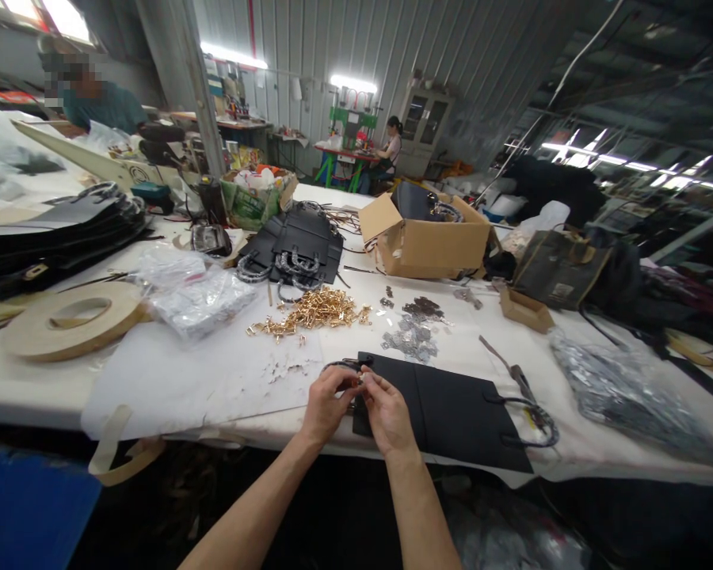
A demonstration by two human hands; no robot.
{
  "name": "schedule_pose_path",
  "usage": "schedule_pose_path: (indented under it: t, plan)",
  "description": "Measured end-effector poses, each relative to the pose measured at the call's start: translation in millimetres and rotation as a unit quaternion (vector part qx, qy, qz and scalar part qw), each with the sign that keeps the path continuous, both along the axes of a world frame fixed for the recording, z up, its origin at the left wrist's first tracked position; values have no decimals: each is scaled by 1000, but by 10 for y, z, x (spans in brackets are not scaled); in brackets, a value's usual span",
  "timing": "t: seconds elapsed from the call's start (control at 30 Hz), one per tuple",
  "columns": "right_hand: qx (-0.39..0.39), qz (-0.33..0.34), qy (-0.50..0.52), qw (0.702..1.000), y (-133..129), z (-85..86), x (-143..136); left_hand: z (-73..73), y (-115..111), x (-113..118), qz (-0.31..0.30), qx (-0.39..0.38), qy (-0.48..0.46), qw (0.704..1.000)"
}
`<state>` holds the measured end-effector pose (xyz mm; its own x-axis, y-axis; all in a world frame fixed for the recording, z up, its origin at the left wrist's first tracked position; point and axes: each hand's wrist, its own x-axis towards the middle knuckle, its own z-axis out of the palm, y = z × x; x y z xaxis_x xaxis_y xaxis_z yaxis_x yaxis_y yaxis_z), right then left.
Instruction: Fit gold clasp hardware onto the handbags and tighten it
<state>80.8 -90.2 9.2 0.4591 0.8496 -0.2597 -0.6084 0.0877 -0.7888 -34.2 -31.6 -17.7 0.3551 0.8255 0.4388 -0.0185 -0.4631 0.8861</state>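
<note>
Above the left end of a black bag panel (451, 412), my left hand (328, 402) and my right hand (387, 412) meet fingertip to fingertip. Both are closed in a pinch around something small, too tiny and covered to name. The panel lies flat at the table's front edge. A rounded bag handle (550, 431) is attached at its right end, and another handle (340, 366) shows partly behind my left fingers. Beyond my hands is a heap of gold metal fittings (326, 310). To its right lie flat silver metal plates (413, 340) and a small dark pile (423, 307).
A cardboard box (433, 249) holding a black bag stands behind. Black panels with handles (300, 237) are stacked at centre. Left are a tape roll (74, 321) and plastic bags (199, 301); right, a clear plastic bag (630, 396) and hand tool (521, 381). Two people sit farther back.
</note>
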Motion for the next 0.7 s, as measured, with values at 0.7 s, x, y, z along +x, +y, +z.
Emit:
schedule_pose_path:
  t: [0.7]
  plan:
    - [-15,-31,-94,995,14,-148,-7,17,12,-27,3,2,-3,1000]
